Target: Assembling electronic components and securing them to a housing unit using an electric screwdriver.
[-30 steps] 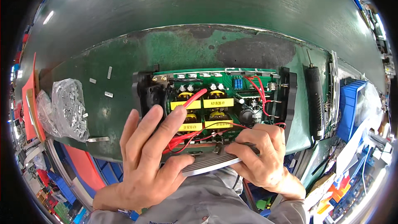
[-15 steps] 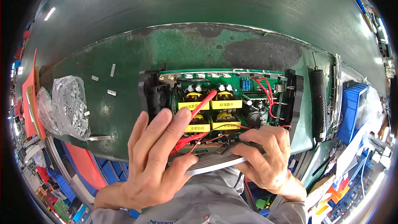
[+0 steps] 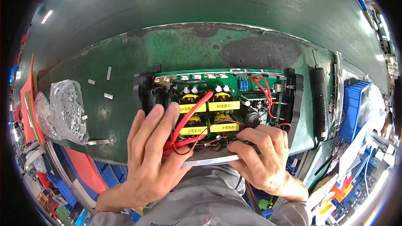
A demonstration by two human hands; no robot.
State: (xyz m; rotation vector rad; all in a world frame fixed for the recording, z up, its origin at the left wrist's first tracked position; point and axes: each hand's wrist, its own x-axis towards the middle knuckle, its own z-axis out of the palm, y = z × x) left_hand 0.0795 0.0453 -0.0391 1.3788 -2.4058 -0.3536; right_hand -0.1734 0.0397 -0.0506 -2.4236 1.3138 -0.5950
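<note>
One green bench point(image 3: 184, 46) bears one circuit-board unit point(image 3: 259, 96) at its near side, long axis left-right, fan point(image 3: 157, 96) end left. The left hand point(image 3: 153, 163) extends its fingers, thumb on the near panel point(image 3: 214, 155); the right hand point(image 3: 266, 159) curls, apparently gripping it. Four yellow-labelled transformers point(image 3: 224, 106); three small metal blocks point(image 3: 108, 96) far left.

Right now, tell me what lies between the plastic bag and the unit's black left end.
In the head view, three small silvery pieces lie on the green bench between the bag and black end.

Dark printed characters mark yellow transformer labels point(image 3: 224, 106) and grey shirt point(image 3: 188, 194).
</note>
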